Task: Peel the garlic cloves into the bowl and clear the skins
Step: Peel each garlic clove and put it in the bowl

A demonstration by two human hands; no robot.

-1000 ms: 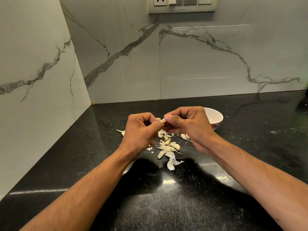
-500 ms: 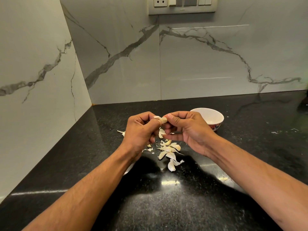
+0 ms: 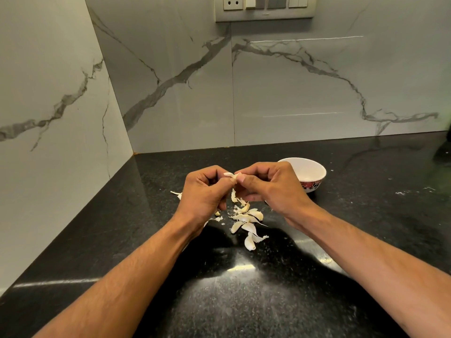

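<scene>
My left hand [image 3: 205, 191] and my right hand [image 3: 268, 189] meet above the black counter and pinch one garlic clove [image 3: 231, 176] between their fingertips; only its pale tip shows. A strip of skin [image 3: 233, 195] hangs below the hands. Under them lies a pile of garlic cloves and skins [image 3: 246, 220], with one clove [image 3: 249, 242] nearest me. The white bowl [image 3: 310, 170] with a red flower pattern stands just behind my right hand, partly hidden by it; its inside looks white.
The black granite counter [image 3: 244, 301] runs into a corner of marble walls at left and back. A skin scrap [image 3: 177, 193] lies left of my left hand. White specks [image 3: 415, 190] dot the counter at right. A switch panel [image 3: 264, 8] is on the back wall.
Both hands stayed together on the clove, shifting slightly; my right hand moved a little left, uncovering more of the bowl. A strip of skin now hangs below the fingers.
</scene>
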